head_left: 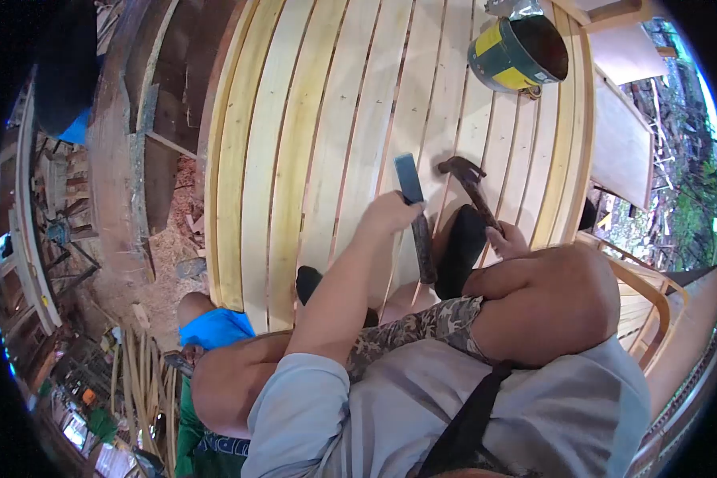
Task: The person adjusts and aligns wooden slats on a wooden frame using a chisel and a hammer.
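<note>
My left hand is wrapped round a chisel where blade and handle meet. The flat blade points away from me, and the dark handle hangs back toward my lap. In my right hand, partly hidden by my raised knee, is the wooden handle of a claw hammer. Its rusty head lies to the right of the chisel blade, apart from it. Both tools are above a pale slatted wooden surface, on which I sit with bent legs and dark footwear.
A green and yellow bucket stands on the slats at the far right, with clear plastic behind it. Another person in blue shorts is at lower left. Wood strips, shavings and large boards lie left. A curved wooden frame is right.
</note>
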The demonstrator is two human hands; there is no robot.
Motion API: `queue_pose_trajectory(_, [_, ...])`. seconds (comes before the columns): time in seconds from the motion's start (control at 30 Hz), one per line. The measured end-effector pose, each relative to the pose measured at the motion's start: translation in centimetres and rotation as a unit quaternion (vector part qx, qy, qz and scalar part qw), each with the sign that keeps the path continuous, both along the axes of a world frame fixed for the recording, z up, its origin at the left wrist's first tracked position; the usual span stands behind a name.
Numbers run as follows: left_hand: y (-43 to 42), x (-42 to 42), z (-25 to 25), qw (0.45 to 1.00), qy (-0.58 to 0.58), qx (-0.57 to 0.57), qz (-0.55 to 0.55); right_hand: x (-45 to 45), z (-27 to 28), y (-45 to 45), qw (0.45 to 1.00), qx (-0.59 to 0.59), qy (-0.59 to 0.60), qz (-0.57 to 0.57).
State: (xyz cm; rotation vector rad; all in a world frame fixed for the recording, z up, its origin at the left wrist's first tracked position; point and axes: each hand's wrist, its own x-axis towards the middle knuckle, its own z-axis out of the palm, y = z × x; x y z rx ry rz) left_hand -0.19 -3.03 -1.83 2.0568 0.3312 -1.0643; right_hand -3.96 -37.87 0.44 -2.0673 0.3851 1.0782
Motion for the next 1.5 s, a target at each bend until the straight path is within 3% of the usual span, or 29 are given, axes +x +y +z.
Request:
queue_pose_trajectory(0.07, [-1.6, -0.9, 1.9, 0.986, 0.151, -0.064, 0.015, -1.7, -1.1, 2.7, 0.997, 0.019, -0.051, -0.049])
queue_pose_trajectory(0.1, [-2.4, -1.9, 1.5, 0.986, 0.155, -0.058, 0.01, -1.7, -1.3, 2.9, 0.997, 0.023, -0.047, -0.055])
queue_pose_trajectory(0.17, [-4.1, -4.1, 0.3, 1.0, 0.007, 0.007, -0.023, -1.4, -1.5, 2.7, 0.999, -0.002, -0.046, -0.001])
queue_pose_trajectory(0.3, [-5.5, -4.0, 1.3, 0.996, 0.017, 0.084, -0.031, -1.2, -2.3, 2.0, 0.998, 0.002, -0.067, 0.016])
queue_pose_trajectory(0.4, [-3.3, -4.6, 0.3, 0.999, 0.001, 0.031, 0.029, -1.4, -2.1, 2.4, 0.999, -0.021, -0.042, 0.008])
queue_pose_trajectory(0.47, [-0.3, -3.7, 0.8, 0.985, -0.017, -0.148, 0.09, -1.1, -1.5, 2.7, 0.997, 0.026, 0.005, -0.077])
queue_pose_trajectory(0.5, [1.3, -1.8, 4.8, 0.978, 0.057, -0.159, 0.12, -0.9, -1.5, 2.7, 0.997, -0.003, 0.02, -0.077])
queue_pose_trajectory(0.53, [3.0, -1.7, 3.6, 0.978, 0.055, -0.156, 0.128, -0.9, -1.6, 2.8, 0.997, 0.0, 0.021, -0.069])
queue_pose_trajectory(0.6, [5.6, -1.3, 1.9, 0.937, 0.091, -0.29, 0.173, -1.0, -1.6, 2.8, 0.993, 0.049, 0.015, -0.11])
queue_pose_trajectory(0.67, [6.5, -0.4, 2.9, 0.95, 0.071, -0.264, 0.151, -1.1, -1.7, 3.0, 0.996, 0.029, 0.007, -0.088])
queue_pose_trajectory(0.73, [5.5, -0.1, 2.7, 0.984, 0.015, -0.175, 0.031, -1.2, -1.5, 3.3, 0.997, 0.011, -0.016, -0.07])
queue_pose_trajectory(0.83, [3.9, -2.1, 3.6, 0.971, 0.026, -0.222, 0.09, -1.8, -2.2, 3.0, 0.996, 0.008, -0.021, -0.085])
queue_pose_trajectory(0.9, [3.7, -3.4, 3.6, 0.961, -0.157, -0.22, 0.054, -1.9, -2.5, 2.9, 0.994, 0.027, -0.033, -0.098])
queue_pose_trajectory(1.0, [5.3, -2.6, 3.8, 0.978, -0.094, -0.165, 0.091, -2.2, -3.2, 2.7, 0.989, 0.034, -0.032, -0.139])
queue_pose_trajectory(1.03, [6.1, -2.5, 2.7, 0.97, -0.192, -0.131, 0.073, -2.1, -3.5, 2.4, 0.991, 0.037, -0.033, -0.121])
queue_pose_trajectory(1.13, [9.7, -1.7, 1.5, 0.978, -0.101, -0.112, 0.143, -2.3, -4.1, 1.7, 0.994, 0.026, -0.063, -0.086])
queue_pose_trajectory(1.23, [13.7, -1.6, 1.3, 0.976, -0.105, -0.091, 0.166, -2.5, -5.1, 1.0, 0.993, 0.027, -0.064, -0.093])
queue_pose_trajectory(1.4, [17.1, -1.9, 0.6, 0.951, -0.051, -0.068, 0.297, -2.2, -3.3, 2.7, 0.993, 0.0, -0.066, -0.097])
queue_pose_trajectory(1.5, [18.3, -2.4, -0.6, 0.962, -0.056, -0.064, 0.26, -2.2, -3.2, 2.9, 0.993, 0.003, -0.066, -0.099])
